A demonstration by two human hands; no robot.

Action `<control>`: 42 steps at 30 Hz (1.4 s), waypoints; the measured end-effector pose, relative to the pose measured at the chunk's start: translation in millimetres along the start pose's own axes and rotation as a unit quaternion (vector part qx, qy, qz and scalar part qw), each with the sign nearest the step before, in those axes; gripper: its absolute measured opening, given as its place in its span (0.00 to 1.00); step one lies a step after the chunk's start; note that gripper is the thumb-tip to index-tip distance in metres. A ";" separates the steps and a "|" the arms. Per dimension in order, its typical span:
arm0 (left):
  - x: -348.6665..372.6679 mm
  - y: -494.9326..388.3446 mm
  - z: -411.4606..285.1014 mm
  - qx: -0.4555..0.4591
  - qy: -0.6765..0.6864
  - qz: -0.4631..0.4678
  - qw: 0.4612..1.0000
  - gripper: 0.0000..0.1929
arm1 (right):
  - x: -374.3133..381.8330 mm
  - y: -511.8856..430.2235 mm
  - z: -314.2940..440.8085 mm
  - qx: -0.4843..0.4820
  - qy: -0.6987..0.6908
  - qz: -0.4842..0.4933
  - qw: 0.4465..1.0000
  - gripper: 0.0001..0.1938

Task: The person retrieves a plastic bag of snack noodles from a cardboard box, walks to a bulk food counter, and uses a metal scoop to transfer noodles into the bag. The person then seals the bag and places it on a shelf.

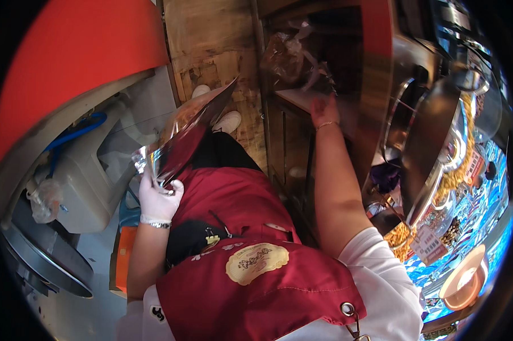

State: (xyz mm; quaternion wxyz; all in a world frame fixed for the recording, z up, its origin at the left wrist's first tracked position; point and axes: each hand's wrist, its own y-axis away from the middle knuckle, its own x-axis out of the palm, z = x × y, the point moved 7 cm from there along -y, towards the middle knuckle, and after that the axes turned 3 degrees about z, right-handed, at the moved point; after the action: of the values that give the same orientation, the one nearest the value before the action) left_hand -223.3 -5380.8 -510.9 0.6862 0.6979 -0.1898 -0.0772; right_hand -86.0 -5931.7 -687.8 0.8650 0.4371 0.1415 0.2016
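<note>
My left hand [159,198], in a whitish glove, grips the crumpled near end of a large shiny foil or plastic bag [192,123]. The bag slants up and away over my legs, with brownish contents or print on its far side. My right hand [326,111] is bare and reaches into a dark open cabinet [341,51] on the right. Just beyond its fingers lies clear crinkled plastic wrap [312,79], beside a bagged brown item [282,59]. Those fingers are blurred and partly hidden, so I cannot tell whether they hold the plastic.
At left, a red counter [82,51] overhangs a grey plastic tank [86,179] and a blue hose [79,130]. An orange box [126,255] stands lower down. To the right, metal pans [431,145] and bowls of dry goods crowd a display. Worn wooden flooring [209,47] runs ahead.
</note>
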 end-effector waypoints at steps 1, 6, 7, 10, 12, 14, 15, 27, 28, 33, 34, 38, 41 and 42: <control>-5.2 -3.2 -4.1 0.003 -0.001 0.004 1.000 0.19 | -2.4 -18.2 6.4 -0.009 -0.015 -0.027 0.999 0.33; -42.5 -26.4 -10.8 0.090 -0.176 0.113 0.974 0.19 | -7.8 -78.4 25.8 0.001 -0.027 -0.140 0.990 0.29; -42.8 -29.6 -12.5 0.102 -0.205 0.110 0.967 0.19 | -7.5 -90.1 29.1 -0.009 -0.016 -0.134 0.991 0.30; -40.0 -35.4 -16.3 0.164 -0.334 0.094 0.924 0.22 | -7.3 -118.4 34.7 -0.023 0.011 -0.119 0.993 0.32; -39.2 -38.5 -20.5 0.173 -0.386 0.078 0.903 0.25 | -10.4 -132.2 35.3 -0.007 0.022 -0.113 0.993 0.32; -48.9 -46.5 -29.7 0.115 -0.295 0.064 0.946 0.28 | -27.2 -155.1 51.6 0.000 0.026 -0.077 0.997 0.30; -52.8 -47.7 -26.0 0.057 -0.170 0.049 0.983 0.28 | -21.8 -157.6 53.1 0.007 0.031 -0.054 0.998 0.29; -15.6 -37.9 -33.1 0.039 -0.077 -0.005 0.996 0.18 | 35.4 68.1 96.6 -0.338 -0.065 -0.065 0.937 0.22; -14.4 -40.9 -37.0 0.053 -0.098 0.012 0.994 0.18 | 32.7 89.6 86.2 -0.333 -0.056 -0.057 0.939 0.21; 5.1 -45.1 -40.4 0.029 -0.011 0.022 0.999 0.21 | 47.6 203.1 18.7 -0.278 0.140 0.100 0.945 0.16; 17.5 -39.7 -42.8 0.063 -0.072 -0.035 0.995 0.21 | 46.6 214.7 11.8 -0.248 0.155 0.087 0.952 0.16; 74.8 -32.5 -40.9 0.123 -0.108 0.078 0.983 0.23 | 23.1 248.4 -34.8 -0.163 0.204 0.130 0.956 0.17; 103.9 -26.9 -41.8 0.167 -0.134 0.101 0.972 0.27 | 28.5 269.0 -65.9 -0.101 0.259 0.190 0.942 0.17; 105.5 -27.5 -42.9 0.210 -0.197 0.099 0.953 0.28 | 24.6 269.9 -83.4 -0.076 0.267 0.217 0.936 0.17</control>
State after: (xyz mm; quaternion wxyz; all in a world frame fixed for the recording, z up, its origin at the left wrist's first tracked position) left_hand -106.5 -5380.4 -520.0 0.4772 0.7751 -0.4010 -0.1030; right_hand -160.2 -5716.9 -518.2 0.7614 0.3199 0.2528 0.5039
